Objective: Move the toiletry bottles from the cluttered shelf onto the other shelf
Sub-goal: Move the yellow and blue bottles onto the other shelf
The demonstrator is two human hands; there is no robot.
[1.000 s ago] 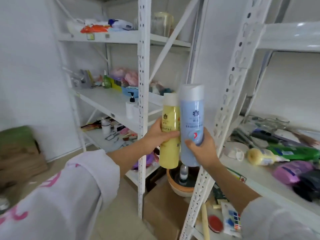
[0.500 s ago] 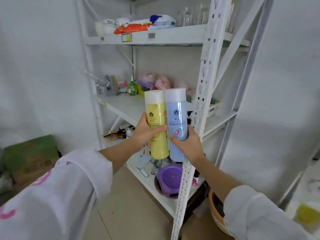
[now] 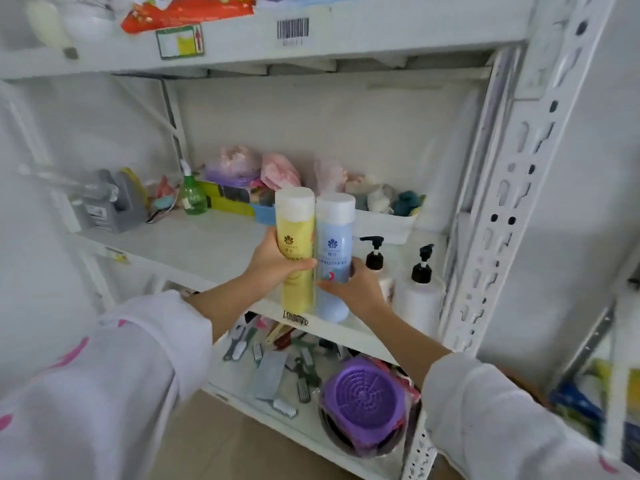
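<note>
Two tall plastic bottles w/ white caps, upright and touching at the white metal shelf's [image 3: 194, 244] front edge: yellow bottle [image 3: 297, 258] wrapped in left hand [image 3: 273, 263], light-blue bottle [image 3: 334, 258] wrapped in right hand [image 3: 356, 289]. Two white pump bottles w/ black pumps [image 3: 417, 296] just right.

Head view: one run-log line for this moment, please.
phase: placing | left hand: holds yellow bottle | right hand: holds blue bottle | bottles: upright, touching, at shelf front edge

Bright, even, washed-out light; soft motion blur, wide-angle bending toward the edges.
</note>
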